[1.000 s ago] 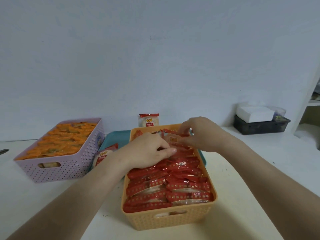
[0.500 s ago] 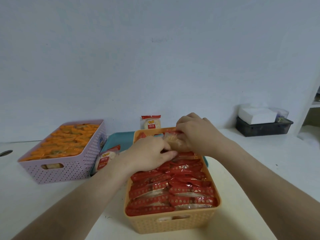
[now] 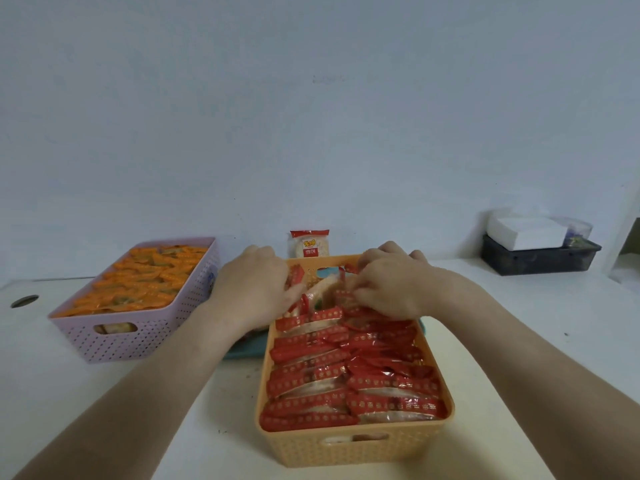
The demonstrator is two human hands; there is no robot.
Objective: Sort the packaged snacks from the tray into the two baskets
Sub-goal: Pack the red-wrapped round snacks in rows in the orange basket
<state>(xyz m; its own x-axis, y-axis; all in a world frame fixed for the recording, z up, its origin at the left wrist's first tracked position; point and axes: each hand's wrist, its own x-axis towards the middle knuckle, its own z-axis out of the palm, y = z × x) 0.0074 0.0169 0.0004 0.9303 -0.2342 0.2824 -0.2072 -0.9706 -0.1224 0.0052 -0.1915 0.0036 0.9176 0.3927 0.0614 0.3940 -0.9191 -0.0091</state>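
Observation:
An orange basket [image 3: 349,445] in front of me is packed with rows of red snack packs [image 3: 349,375]. Both hands are at its far end. My right hand [image 3: 388,285] pinches the red edge of a tilted red snack pack [image 3: 323,289], and the fingertips of my left hand [image 3: 256,289] press on that pack's other side. To the left, a lilac basket [image 3: 114,344] is full of orange snack packs [image 3: 145,278]. The teal tray [image 3: 242,351] shows only as slivers behind the orange basket. One more red-and-white pack [image 3: 309,244] leans on the wall.
A dark bin [image 3: 540,259] with a white box [image 3: 526,230] on it stands at the back right of the white table. A round cable hole [image 3: 24,301] is at the far left. A white wall rises close behind the baskets.
My left hand has slid from the top of the red packs to the basket's far left corner. My right hand has lowered its pack between the rows. My left arm now hides the pack on the tray.

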